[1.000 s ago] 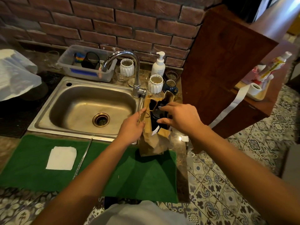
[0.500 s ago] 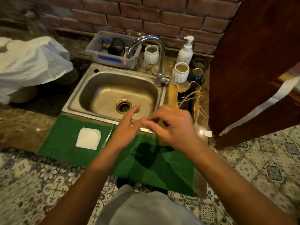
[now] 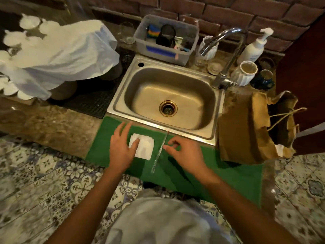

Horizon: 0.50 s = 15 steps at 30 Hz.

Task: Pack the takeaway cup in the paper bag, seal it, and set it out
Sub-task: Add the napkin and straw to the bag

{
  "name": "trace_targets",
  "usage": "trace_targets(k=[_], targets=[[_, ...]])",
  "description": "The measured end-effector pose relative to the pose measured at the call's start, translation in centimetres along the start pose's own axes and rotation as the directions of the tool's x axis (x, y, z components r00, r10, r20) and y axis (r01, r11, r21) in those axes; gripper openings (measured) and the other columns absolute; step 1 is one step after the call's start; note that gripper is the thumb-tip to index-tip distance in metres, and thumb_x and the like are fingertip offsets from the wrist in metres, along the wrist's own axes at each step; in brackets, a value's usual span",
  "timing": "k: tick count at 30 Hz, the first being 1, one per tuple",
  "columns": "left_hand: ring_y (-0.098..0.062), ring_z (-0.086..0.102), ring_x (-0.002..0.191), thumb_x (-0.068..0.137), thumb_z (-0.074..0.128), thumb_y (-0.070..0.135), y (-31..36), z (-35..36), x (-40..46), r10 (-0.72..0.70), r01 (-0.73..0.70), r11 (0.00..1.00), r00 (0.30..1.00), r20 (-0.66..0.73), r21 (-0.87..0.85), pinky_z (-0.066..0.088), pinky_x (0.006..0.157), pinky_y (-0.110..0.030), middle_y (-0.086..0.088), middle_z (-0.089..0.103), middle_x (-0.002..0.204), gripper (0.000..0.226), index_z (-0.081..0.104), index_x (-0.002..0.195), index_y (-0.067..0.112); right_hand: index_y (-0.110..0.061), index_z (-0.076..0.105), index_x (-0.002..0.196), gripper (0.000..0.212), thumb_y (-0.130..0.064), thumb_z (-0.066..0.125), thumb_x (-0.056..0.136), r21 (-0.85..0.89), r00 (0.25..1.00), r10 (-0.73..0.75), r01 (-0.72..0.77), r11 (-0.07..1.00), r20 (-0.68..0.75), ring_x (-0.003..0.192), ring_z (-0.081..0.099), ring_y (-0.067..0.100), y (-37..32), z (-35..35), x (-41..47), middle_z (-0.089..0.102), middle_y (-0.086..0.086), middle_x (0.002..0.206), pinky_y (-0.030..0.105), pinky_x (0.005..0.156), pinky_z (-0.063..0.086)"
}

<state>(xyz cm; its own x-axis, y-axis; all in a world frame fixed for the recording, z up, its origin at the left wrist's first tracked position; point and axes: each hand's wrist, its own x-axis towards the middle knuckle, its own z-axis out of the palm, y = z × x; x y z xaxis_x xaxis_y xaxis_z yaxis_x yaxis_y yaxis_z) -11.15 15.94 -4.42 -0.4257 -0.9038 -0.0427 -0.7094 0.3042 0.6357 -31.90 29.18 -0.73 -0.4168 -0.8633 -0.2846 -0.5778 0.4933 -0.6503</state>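
Head view: the bag (image 3: 246, 131) stands on the tabletop at the sink's (image 3: 218, 120) right rim, near the right end of the green mat (image 3: 228, 176). Its mouth gapes, the torn flaps are spread and the twine handles (image 3: 284, 117) hang loose over the opening; it is not sealed. The inside is dark, so whether the cup sits in it cannot be told.

Both hands are over the mat's far-left part, well apart from the bag. The left hand (image 3: 121, 150) lies flat with its fingers (image 3: 123, 127) spread and released, the thumb resting on the near-left corner of the napkin (image 3: 143, 146). The right hand (image 3: 184, 152) is just beside the straw (image 3: 160, 152), thumb and forefinger curled toward each other in a pinch that is not quite closed; they seem to hold nothing, though blur makes that uncertain.

The straw lies on the mat between the hands, its long axis running from the sink's front rim back toward the person, slightly slanted to the left. It is just left of the right fingertips, so the right hand is the nearer one for it, and a pinch across its width looks the likely next move. The bag lies to the right of both hands.
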Motion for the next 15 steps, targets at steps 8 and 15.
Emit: trace_targets(k=[8, 15], targets=[[-0.036, 0.040, 0.141, 0.097, 0.066, 0.040, -4.0, 1.0, 2.3, 0.148, -0.180, 0.977, 0.959, 0.243, 0.116, 0.038, 0.112, -0.053, -0.011, 0.040, 0.162, 0.069, 0.037, 0.159, 0.026, -0.024, 0.067, 0.120, 0.047, -0.061, 0.068, 0.091, 0.012, 0.907, 0.421, -0.421, 0.907, 0.021, 0.085, 0.070, 0.021, 0.8, 7.2, 2.9, 0.072, -0.003, 0.087, 0.035, 0.076, 0.058], [-0.030, 0.053, 0.115, 0.094, 0.069, 0.042, -5.7, 2.5, 3.7, 0.182, -0.287, 0.936, 0.891, 0.416, 0.205, 0.051, 0.092, -0.044, -0.012, 0.052, 0.138, 0.067, 0.043, 0.154, 0.029, -0.027, 0.060, 0.120, 0.039, -0.058, 0.062, 0.096, -0.181, 0.848, 0.530, -0.525, 0.832, -0.023, 0.072, 0.061, 0.013, -0.5, 9.8, 3.3, 0.064, -0.006, 0.082, 0.023, 0.055, 0.042]])
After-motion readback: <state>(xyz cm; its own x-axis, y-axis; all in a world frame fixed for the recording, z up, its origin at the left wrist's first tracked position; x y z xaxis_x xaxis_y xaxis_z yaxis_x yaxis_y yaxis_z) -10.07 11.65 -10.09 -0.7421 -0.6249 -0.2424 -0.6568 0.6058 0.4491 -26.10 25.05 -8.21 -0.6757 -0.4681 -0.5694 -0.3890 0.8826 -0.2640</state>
